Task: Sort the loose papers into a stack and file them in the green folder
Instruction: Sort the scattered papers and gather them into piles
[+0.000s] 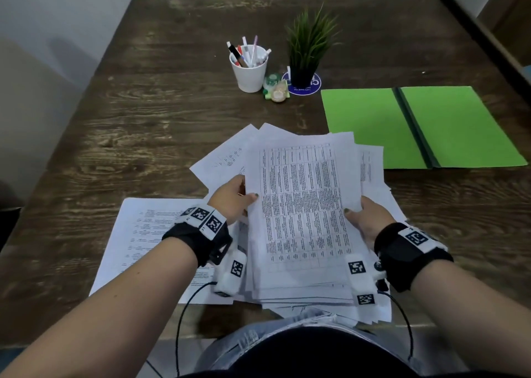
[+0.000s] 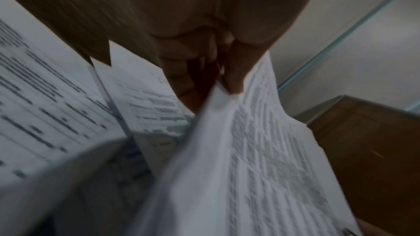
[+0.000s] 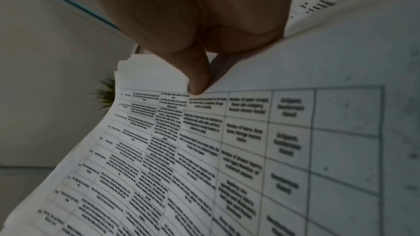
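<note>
A thick stack of printed papers [image 1: 301,205] with a table on the top sheet is held up over the table's near edge. My left hand [image 1: 235,196] grips its left edge, thumb on top. My right hand [image 1: 365,216] grips its right edge, thumb on the top sheet. In the left wrist view the left hand [image 2: 218,78] pinches the sheets [image 2: 250,150]. In the right wrist view the right thumb [image 3: 197,76] presses on the tabled page [image 3: 227,150]. More loose sheets [image 1: 149,234] lie flat at the left and under the stack. The green folder [image 1: 416,127] lies open at the right.
A white cup of pens [image 1: 249,64], a small potted plant [image 1: 307,50] on a blue coaster and small trinkets [image 1: 275,89] stand behind the papers. The dark wooden table [image 1: 143,104] stretches left and back. A wall borders the left side.
</note>
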`<state>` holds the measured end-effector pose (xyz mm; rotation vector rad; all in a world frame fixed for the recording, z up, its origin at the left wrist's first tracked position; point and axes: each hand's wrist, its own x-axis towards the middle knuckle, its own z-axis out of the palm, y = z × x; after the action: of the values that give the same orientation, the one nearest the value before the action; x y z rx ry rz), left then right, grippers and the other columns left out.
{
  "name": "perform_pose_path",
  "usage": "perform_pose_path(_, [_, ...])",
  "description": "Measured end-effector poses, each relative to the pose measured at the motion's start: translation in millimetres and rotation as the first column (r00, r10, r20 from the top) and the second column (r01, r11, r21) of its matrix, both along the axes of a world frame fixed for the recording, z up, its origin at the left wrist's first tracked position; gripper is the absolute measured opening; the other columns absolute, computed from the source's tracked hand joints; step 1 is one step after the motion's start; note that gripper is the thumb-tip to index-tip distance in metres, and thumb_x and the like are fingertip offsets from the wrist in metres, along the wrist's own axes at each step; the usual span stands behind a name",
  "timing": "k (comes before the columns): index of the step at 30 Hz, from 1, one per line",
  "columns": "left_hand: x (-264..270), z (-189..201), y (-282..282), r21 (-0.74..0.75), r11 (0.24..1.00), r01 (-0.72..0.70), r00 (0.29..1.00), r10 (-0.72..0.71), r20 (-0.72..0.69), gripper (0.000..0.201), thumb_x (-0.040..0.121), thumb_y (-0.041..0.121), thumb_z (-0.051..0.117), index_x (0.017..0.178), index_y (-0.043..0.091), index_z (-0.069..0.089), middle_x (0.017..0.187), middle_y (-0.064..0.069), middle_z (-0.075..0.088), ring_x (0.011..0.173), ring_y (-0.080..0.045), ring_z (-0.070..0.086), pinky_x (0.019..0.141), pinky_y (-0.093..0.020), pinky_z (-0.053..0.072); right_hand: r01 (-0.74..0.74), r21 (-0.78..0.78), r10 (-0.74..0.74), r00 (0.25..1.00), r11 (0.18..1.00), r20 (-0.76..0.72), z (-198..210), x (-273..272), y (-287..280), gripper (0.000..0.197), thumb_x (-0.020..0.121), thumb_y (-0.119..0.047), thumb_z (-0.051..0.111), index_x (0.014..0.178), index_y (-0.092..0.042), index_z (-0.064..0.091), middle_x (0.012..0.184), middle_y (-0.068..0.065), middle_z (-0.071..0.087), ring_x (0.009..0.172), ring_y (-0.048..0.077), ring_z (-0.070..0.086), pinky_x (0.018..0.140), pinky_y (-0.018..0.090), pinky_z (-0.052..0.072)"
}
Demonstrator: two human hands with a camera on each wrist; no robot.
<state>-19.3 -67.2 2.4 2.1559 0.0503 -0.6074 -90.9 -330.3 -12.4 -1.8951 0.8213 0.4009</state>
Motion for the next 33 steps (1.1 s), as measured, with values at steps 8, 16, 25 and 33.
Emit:
perform_pose_path(8, [34,-23,83,0.581,0.799,0.153,0.977,-0.212,0.034,0.029,0.081,0.017,0.068,0.108,0.026,0.062,0.109,0.001,0.052,0.107,-0.018,0.054,0.092,-0.029,0.046,0.028,-0.202,-0.055,0.99,0.979,-0.132,-3,-5,-28,0.046,0.095,-0.007,0.049,0.137,0.006,0.036,0.134,0.022,0.048,0.126,0.039,0.045,0.106,0.041,0.036])
perform_pose_path(16, [44,-37,114,0.762,0.567,0.314,0.938,-0.308,-0.158,0.069,0.063,0.047,0.081,0.12,0.034,0.046,0.129,0.003,0.045,0.121,-0.024,0.042,0.1,-0.042,0.039,-0.059,-0.308,-0.035,0.956,0.95,-0.292,-10,-13,-29,0.049,0.1,-0.018,0.042,0.142,0.002,0.029,0.148,0.022,0.034,0.134,0.034,0.035,0.098,0.028,0.033])
perform_pose_path(25, [52,-30,111,0.714,0.479,0.51,0.851,-0.404,-0.337,0.048,0.077,0.048,0.07,0.119,0.027,0.057,0.12,-0.002,0.054,0.113,-0.025,0.05,0.092,-0.036,0.043,-0.049,-0.328,-0.052,0.955,0.943,-0.292,-16,-11,-29,0.049,0.098,-0.014,0.044,0.143,0.001,0.028,0.147,0.021,0.036,0.133,0.034,0.037,0.102,0.03,0.032])
perform_pose_path(33, [56,-1,113,0.488,0.751,0.444,0.896,-0.371,-0.243,0.01,0.082,0.023,0.071,0.092,0.022,0.074,0.093,0.006,0.071,0.088,-0.014,0.063,0.078,-0.03,0.047,-0.051,-0.295,-0.04,0.955,0.954,-0.295,-17,-11,-32,0.062,0.098,-0.022,0.046,0.149,-0.004,0.015,0.155,0.015,0.024,0.141,0.03,0.029,0.108,0.029,0.027])
